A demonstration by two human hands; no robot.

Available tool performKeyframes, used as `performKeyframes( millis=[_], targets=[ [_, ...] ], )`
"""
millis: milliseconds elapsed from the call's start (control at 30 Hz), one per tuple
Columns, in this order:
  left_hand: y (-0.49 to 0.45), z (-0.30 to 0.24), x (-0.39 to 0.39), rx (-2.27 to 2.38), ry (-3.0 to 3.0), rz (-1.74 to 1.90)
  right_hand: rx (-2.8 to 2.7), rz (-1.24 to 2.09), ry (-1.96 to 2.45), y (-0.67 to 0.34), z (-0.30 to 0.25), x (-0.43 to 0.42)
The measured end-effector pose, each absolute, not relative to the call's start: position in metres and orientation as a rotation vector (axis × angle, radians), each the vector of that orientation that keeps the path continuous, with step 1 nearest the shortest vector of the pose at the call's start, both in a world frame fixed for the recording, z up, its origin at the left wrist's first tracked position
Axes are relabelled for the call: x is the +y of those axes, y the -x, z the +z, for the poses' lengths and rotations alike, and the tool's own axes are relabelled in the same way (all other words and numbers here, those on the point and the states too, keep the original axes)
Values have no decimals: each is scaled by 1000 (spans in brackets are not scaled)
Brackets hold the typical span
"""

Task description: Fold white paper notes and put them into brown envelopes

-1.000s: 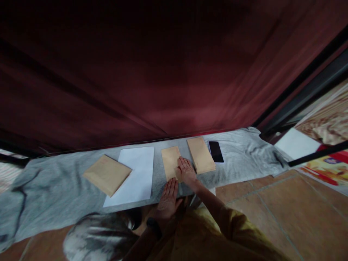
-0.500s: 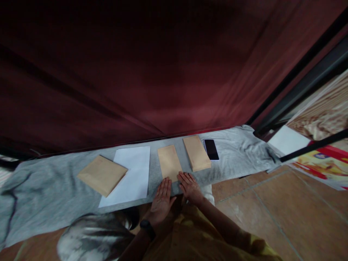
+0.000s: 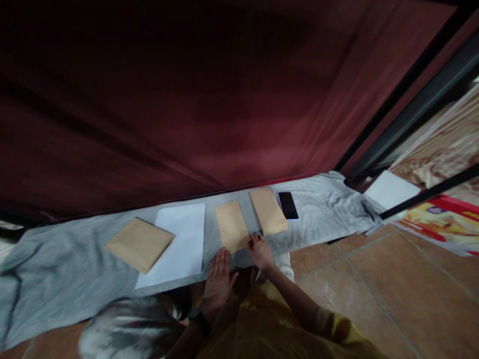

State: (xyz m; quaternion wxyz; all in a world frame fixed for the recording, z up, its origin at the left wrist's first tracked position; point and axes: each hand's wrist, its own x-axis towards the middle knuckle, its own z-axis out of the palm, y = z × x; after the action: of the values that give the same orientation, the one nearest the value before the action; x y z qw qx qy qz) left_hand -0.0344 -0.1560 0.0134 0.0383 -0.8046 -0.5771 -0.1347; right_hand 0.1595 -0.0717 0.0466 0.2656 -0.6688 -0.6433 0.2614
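A single brown paper envelope (image 3: 232,224) lies flat on the grey cloth in front of me. My left hand (image 3: 218,279) is open, its straight fingers together and their tips at the envelope's near left corner. My right hand (image 3: 260,252) is closed, with curled fingers at the near right edge of the same envelope. Whatever its fingertips pinch is too small and dark to make out. Just beyond and to the right is a stack of similar brown envelopes (image 3: 268,210). To the left, a larger brown envelope (image 3: 140,243) partly covers white paper (image 3: 182,249).
A phone (image 3: 288,205) lies right of the envelope stack. Grey cloth (image 3: 67,269) covers the long narrow surface, backed by a dark red curtain (image 3: 239,124). At right are a black metal frame (image 3: 404,107) and a red-and-yellow printed box (image 3: 445,222) above the tiled floor (image 3: 359,279).
My right hand has gone from lying flat with fingers stretched to curled at the envelope's edge. My left hand stays flat, slightly lower. The view has shifted a little.
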Motion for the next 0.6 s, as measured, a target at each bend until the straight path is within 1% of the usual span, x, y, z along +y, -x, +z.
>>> performKeyframes(
  millis=[167, 300, 433, 600],
  targets=[
    [35, 13, -155, -1801, 2489, -456, -1490, 947, 1665, -160, 46, -63],
    [32, 16, -153, -1934, 2535, -655, -1321, 1179, 1519, -158, 44, -66],
    [28, 31, -143, -2298, 2433, -1128, -1140, 1341, 1399, -157, 44, -70],
    [18, 58, -119, -2915, 2101, -1801, -1072, 1389, 1297, -173, 55, -69]
  ],
)
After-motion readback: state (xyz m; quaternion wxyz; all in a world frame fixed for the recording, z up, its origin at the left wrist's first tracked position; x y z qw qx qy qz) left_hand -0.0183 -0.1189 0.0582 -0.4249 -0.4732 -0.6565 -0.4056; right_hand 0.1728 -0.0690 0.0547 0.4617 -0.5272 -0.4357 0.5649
